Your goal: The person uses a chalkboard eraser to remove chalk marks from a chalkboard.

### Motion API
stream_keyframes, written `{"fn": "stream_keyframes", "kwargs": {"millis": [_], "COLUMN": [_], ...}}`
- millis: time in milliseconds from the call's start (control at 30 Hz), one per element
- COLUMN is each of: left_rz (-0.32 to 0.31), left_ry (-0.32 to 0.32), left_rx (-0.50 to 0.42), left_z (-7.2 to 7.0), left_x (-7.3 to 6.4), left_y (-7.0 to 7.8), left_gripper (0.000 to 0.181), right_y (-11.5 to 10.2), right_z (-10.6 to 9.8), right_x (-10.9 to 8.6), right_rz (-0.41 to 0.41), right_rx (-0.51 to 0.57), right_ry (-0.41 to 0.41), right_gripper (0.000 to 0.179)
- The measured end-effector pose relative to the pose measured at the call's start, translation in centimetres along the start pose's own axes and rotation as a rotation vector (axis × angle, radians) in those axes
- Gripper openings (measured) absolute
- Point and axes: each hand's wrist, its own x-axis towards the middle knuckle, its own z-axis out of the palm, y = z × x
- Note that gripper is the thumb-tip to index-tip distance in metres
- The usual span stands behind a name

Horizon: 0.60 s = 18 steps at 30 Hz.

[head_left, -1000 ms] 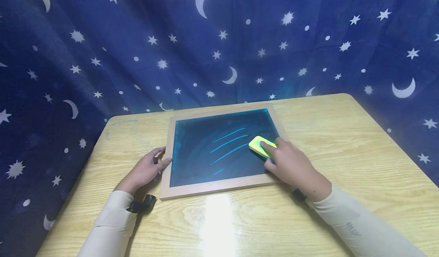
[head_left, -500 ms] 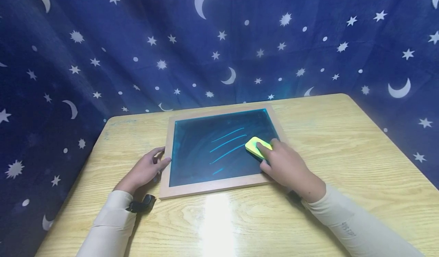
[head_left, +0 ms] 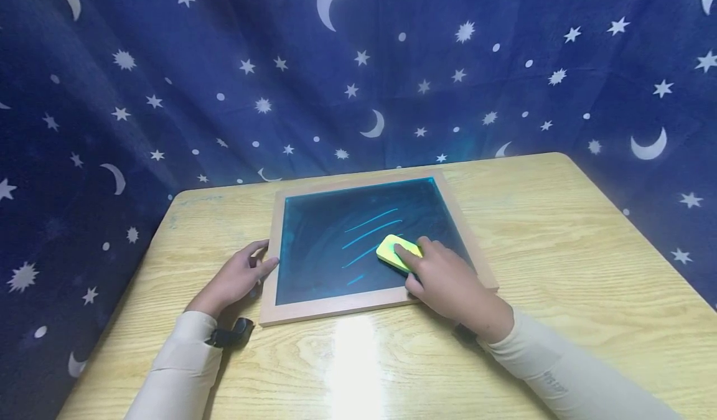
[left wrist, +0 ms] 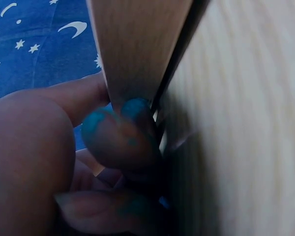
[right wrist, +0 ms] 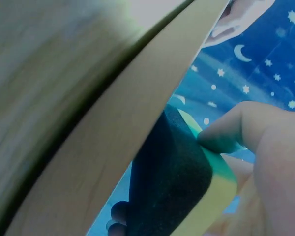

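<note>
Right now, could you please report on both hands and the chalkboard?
Left hand on left edge of chalkboard; right hand gripping the yellow eraser. Four blue strokes showing, third from top partly hidden by eraser. No obstruction seen.

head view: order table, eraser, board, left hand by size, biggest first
1. table
2. board
3. left hand
4. eraser, its visible part; the right hand covers some

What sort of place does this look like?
Probably an indoor tabletop drawing or activity corner, though the wider room is out of view. A wood-grain table stands before a blue star-and-moon curtain, and a wood-framed blackboard with blue strokes lies on it.
</note>
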Motion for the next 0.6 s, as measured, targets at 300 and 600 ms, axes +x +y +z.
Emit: {"fn": "stream_keyframes", "kwargs": {"millis": [300,600], "left_rz": [0.003,-0.006], "left_ry": [0.000,-0.004], "left_rx": [-0.018,-0.038], "left_z": [0.1,0.1], "left_x": [0.0,0.0], "left_y": [-0.2,0.0], "left_gripper": [0.075,0.073], "right_y": [-1.9,-3.4], "right_z": [0.4,0.8], "right_x": [0.0,0.2], "right_rz": [-0.074,-0.139], "right_rx": [-0.011,0.012], "right_ry": [0.016,0.032], "right_gripper": [0.053,0.050]}}
